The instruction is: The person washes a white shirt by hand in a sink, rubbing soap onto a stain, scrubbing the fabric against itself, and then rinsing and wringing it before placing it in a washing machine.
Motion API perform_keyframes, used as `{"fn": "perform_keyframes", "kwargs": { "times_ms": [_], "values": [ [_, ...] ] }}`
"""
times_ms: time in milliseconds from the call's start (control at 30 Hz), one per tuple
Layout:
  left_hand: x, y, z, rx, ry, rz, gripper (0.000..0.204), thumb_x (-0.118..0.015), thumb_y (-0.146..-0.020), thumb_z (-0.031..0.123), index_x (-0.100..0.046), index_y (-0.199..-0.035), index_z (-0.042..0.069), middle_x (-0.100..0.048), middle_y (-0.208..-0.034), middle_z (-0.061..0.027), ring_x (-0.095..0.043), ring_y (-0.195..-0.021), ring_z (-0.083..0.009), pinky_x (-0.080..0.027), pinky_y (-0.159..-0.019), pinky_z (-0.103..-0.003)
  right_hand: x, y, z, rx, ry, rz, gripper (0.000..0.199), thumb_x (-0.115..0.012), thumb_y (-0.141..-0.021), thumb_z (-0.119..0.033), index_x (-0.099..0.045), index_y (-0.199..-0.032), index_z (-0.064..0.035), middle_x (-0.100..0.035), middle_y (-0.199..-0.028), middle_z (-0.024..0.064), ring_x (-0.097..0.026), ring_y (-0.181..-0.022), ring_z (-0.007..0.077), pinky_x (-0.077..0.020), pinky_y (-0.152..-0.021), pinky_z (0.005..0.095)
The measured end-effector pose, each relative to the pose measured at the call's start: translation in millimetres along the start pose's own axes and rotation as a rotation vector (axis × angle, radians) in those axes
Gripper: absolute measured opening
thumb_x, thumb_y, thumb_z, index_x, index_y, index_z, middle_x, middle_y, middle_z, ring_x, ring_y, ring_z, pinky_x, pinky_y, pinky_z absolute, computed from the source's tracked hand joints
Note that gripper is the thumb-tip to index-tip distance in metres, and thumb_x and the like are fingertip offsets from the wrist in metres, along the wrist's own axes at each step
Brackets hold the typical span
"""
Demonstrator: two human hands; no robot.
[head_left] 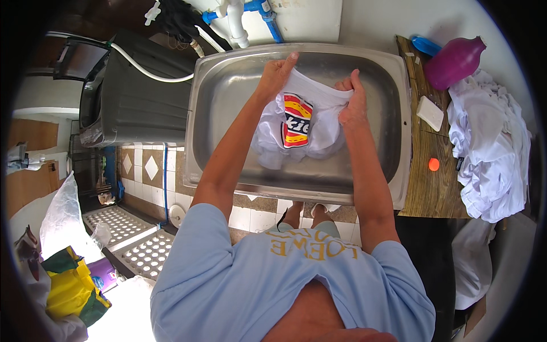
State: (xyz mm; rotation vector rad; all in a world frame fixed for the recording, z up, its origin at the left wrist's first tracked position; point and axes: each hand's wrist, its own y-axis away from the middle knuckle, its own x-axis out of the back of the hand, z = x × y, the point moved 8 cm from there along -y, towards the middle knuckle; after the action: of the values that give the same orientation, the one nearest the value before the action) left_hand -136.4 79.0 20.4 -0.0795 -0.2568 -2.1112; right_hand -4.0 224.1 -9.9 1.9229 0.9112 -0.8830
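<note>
A wet white T-shirt (327, 132) with a red, yellow and black printed patch hangs bunched in a stainless steel sink (219, 117). My left hand (276, 78) grips one end of its banded edge, thumb pointing up. At the other end of that edge, my right hand (354, 104) is closed on the fabric, its thumb also raised. Between both hands the band is stretched fairly taut. The lower folds rest on the sink's bottom. Fabric covers some of my fingertips.
Right of the sink, a wooden counter (424, 182) bears a white bar of soap (430, 113), an orange cap (433, 164), a purple bottle (454, 61), a blue brush-like item (426, 45) and piled white clothes (490, 154). White and blue pipes (236, 23) stand behind; a dark grey tub (142, 94) stands left.
</note>
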Motion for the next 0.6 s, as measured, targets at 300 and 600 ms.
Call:
{"fn": "perform_keyframes", "kwargs": {
  "times_ms": [300, 600],
  "values": [
    [-17, 16, -16, -0.192, -0.266, -0.129, 0.034, -0.067, -0.084, 0.035, -0.059, -0.081, 0.003, -0.062, -0.071, -0.0086, -0.057, -0.064, -0.0143, -0.046, -0.059, -0.03, 24, -14, -26, 0.306, 0.95, -0.007, 0.015, -0.067, -0.075, -0.018, -0.057, -0.076, -0.0071, -0.06, -0.074, 0.0098, -0.058, -0.071, 0.0269, -0.0455, -0.066, 0.0349],
    [-19, 7, -69, -0.396, -0.617, 0.045, 0.035, -0.067, -0.082, 0.03, -0.064, -0.098, -0.001, -0.066, -0.096, -0.018, -0.062, -0.088, -0.0324, -0.048, -0.077, -0.038, 51, -31, -21, 0.272, 1.417, 0.193, 0.024, -0.067, -0.077, -0.023, -0.063, -0.093, -0.0057, -0.065, -0.091, 0.0153, -0.062, -0.086, 0.0339, -0.0493, -0.076, 0.0413]
  ]
}}
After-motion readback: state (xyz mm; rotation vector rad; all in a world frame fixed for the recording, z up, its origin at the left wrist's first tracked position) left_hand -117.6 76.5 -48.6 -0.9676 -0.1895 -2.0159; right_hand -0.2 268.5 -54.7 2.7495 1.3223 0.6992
